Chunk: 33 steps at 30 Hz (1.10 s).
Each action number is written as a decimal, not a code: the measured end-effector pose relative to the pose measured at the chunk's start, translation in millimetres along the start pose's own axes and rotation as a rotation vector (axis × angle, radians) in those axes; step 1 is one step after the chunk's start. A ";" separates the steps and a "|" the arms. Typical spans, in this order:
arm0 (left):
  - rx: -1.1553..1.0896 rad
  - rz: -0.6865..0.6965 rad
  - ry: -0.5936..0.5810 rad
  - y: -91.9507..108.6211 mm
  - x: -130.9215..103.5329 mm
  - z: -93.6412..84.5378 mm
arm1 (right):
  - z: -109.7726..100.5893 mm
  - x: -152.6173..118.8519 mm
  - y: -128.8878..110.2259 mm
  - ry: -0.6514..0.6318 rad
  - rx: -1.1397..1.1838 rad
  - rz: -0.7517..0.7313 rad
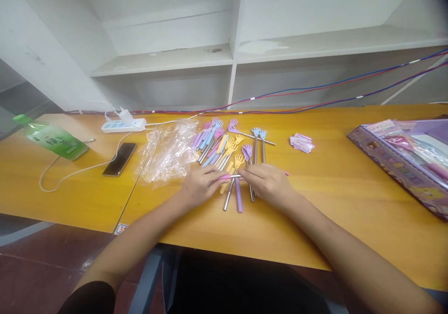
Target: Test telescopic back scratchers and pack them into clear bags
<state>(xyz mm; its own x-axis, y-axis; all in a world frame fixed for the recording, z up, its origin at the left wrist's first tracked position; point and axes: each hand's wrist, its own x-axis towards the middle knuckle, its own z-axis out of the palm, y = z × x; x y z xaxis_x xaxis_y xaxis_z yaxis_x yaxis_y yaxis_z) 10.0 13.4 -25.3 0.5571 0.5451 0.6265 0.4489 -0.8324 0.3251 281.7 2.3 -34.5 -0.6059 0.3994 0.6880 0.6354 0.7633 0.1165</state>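
A heap of small telescopic back scratchers [224, 141] with pastel hand-shaped heads and metal shafts lies on the yellow table [332, 188]. My left hand [200, 186] and my right hand [268, 181] meet just below the heap. Both pinch one pink-handled scratcher [231, 176] held crosswise between them, the left on its pink handle, the right on its metal shaft. A purple scratcher [238, 197] and a yellow one lie on the table under the hands.
Crumpled clear plastic bags [168, 153] lie left of the heap. Further left are a dark phone [120, 159], a white power strip [123, 125] and a green bottle [52, 139] on its side. Small pink packets [302, 143] and a purple box [402, 160] sit right.
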 end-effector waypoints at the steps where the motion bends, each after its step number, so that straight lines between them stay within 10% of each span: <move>1: 0.003 0.004 0.003 0.3 -0.6 0.9 | 0.4 0.3 -1.0 0.007 0.004 -0.001; 17: 0.102 0.063 0.027 -16.8 16.3 -12.1 | -11.4 -2.2 18.2 -0.194 0.012 0.287; 22: 0.065 0.081 0.020 -21.6 14.8 -17.9 | -25.3 -7.9 33.3 -0.262 0.415 0.389; 33: -0.108 0.143 0.009 -10.4 7.0 -5.7 | -14.7 -9.3 16.2 -0.124 0.373 0.158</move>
<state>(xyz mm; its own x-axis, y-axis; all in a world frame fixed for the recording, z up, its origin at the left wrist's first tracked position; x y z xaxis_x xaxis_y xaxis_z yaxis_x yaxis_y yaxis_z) 5.3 25.3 -20.2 0.6033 0.4197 0.6781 0.2871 -0.9076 0.3063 304.7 3.4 -28.4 -0.5827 0.5668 0.5824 0.5218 0.8104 -0.2665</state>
